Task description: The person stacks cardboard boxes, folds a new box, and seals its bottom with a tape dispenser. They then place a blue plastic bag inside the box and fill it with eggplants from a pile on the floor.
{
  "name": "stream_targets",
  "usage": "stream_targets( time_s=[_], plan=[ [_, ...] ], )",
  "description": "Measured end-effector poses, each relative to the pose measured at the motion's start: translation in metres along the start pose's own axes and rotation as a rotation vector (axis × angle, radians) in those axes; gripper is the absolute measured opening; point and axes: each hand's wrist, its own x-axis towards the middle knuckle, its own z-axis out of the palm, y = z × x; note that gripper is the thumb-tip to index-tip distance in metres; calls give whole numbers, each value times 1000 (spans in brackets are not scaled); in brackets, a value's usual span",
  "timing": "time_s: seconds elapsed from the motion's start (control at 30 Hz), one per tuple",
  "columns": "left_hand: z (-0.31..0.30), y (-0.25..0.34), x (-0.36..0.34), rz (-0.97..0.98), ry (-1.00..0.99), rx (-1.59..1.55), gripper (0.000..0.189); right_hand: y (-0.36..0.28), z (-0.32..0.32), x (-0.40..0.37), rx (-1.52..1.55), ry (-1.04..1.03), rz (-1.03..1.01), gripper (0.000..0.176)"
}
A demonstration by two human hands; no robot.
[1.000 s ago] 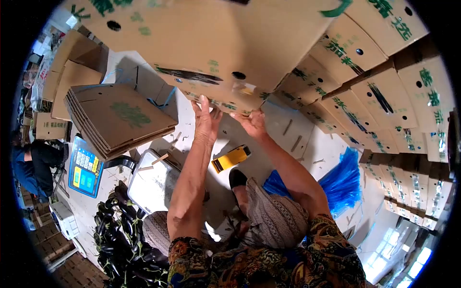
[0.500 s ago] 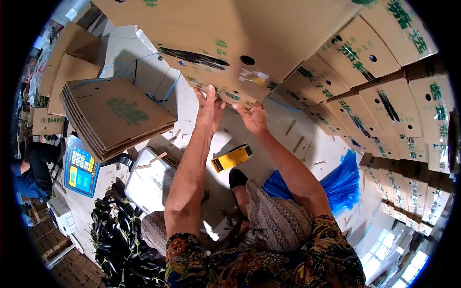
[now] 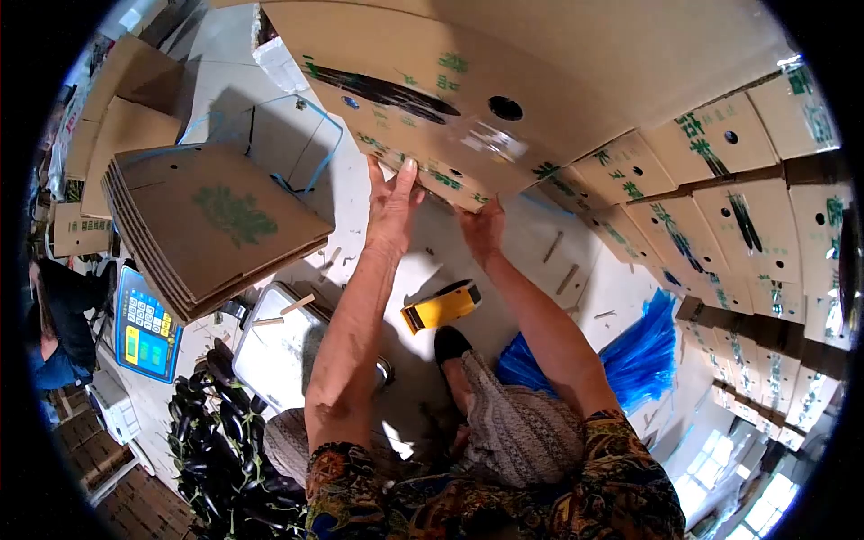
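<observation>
A large cardboard box (image 3: pixel 414 54) with green print and an eggplant picture fills the top middle of the head view. Both hands grip its lower edge. My left hand (image 3: pixel 392 205) has its thumb up on the printed side, with the fingers partly hidden at the edge. Further right along that edge, my right hand (image 3: pixel 483 225) is closed on the box near its corner, fingertips underneath out of sight. A strip of clear tape shines on the side of the box.
Stacked printed boxes (image 3: pixel 711 207) rise at the right. Folded cardboard sheets (image 3: pixel 220 211) stand at the left above a blue scale display (image 3: pixel 146 326) and a white platform (image 3: pixel 279 346). Eggplants (image 3: pixel 225 441), a yellow object (image 3: pixel 441 307) and blue straps (image 3: pixel 643 346) lie lower down.
The held box appears shifted slightly right and down, with both hands still on its edge. My right hand's fingers have moved further out of sight under the corner. The view has shifted slightly.
</observation>
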Motion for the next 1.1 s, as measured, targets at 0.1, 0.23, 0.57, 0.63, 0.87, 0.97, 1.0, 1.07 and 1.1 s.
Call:
stream_targets(
  time_s=[0.1, 0.23, 0.57, 0.63, 0.87, 0.97, 1.0, 1.07, 1.1],
  plan=[
    [-36, -20, 9, 45, 26, 145, 91, 24, 14, -3, -116, -8, -8, 42],
    [-68, -3, 44, 174, 231, 28, 78, 33, 17, -8, -32, -67, 150, 49],
    [-82, 6, 83, 127, -216, 217, 58, -60, -43, -1, 17, -244, 63, 49],
    [-83, 12, 76, 136, -192, 404, 62, -42, -42, -15, -37, -276, -20, 38],
    [-83, -20, 42, 400, -187, 433, 73, -24, -70, 4, 66, -333, -16, 27],
    [-90, -30, 24, 421, -167, 476, 73, 11, -87, 3, -1042, -233, -901, 41],
    [-89, -28, 23, 403, -162, 478, 73, 13, -87, 2, -708, -297, -625, 42],
    [-90, -23, 34, 395, -165, 525, 78, 3, -82, 8, -46, -387, -79, 44],
    [-90, -24, 38, 392, -199, 537, 79, 10, -81, 9, -131, -367, -153, 44]
  ],
)
